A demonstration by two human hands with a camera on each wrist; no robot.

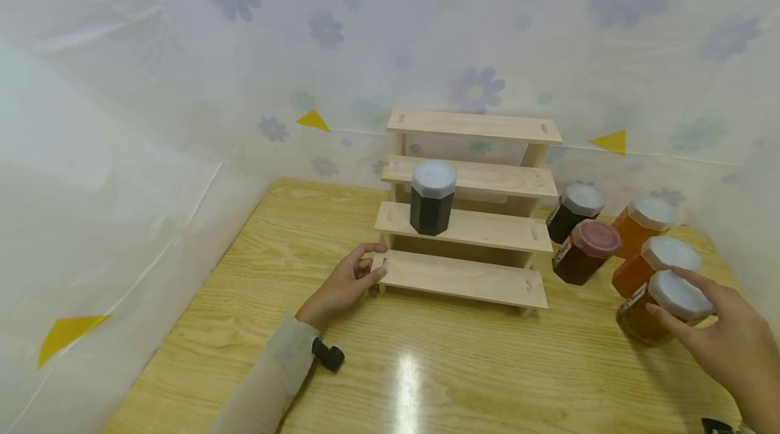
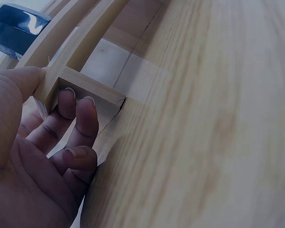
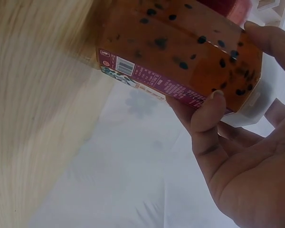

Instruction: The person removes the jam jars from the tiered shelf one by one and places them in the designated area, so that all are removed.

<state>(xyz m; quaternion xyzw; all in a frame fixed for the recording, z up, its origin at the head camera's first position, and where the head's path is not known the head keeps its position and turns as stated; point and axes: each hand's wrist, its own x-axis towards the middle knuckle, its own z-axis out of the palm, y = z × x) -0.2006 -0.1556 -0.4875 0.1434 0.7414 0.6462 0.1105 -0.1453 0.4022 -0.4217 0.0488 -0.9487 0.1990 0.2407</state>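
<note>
A stepped wooden display rack (image 1: 466,278) stands mid-table, and my left hand (image 1: 344,285) grips the left end of its lowest step. In the left wrist view, curled fingers (image 2: 83,118) lie by the step's support. One dark jar (image 1: 431,207) with a white lid sits on the second step from the bottom. At the right, my right hand (image 1: 725,332) holds a white-lidded jar (image 1: 646,319) near its lid. Orange contents with black seeds and a purple label show on this jar (image 3: 180,52) in the right wrist view. Whether its base touches the table is unclear.
Beside the rack's right end stand a dark jar (image 1: 573,214), a red-lidded jar (image 1: 581,254) and two orange jars (image 1: 634,231). A flowered white sheet (image 1: 390,34) hangs behind the wood-grain table (image 1: 475,366), with yellow triangles (image 1: 313,120) on it.
</note>
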